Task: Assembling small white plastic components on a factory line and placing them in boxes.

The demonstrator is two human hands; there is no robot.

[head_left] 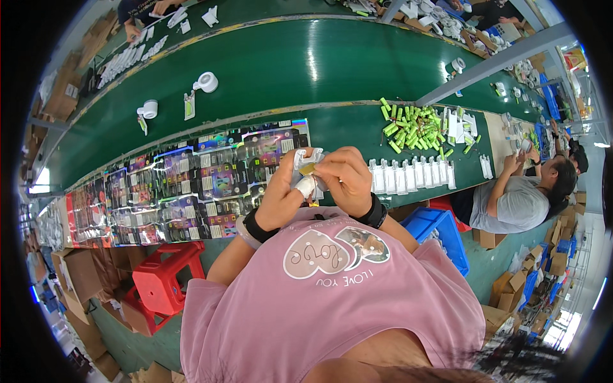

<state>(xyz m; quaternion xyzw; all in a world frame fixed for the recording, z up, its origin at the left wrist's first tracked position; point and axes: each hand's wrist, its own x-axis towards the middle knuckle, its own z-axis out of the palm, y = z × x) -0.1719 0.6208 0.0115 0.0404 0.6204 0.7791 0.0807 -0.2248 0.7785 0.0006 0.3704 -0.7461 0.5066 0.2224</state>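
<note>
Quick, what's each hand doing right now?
Left hand: closed, holding a white plastic part.
Right hand: fingers closed on a small yellowish piece at that part; exactly what it is, I can't tell.

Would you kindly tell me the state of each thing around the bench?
Left hand: closed on a white part
Right hand: fingers pinching a small yellowish piece
Green batteries: loose, heaped
White casings: lined up in a row
Shiny packages: laid out in rows
Red stool: upright, unoccupied
Blue crate: open-topped
</note>
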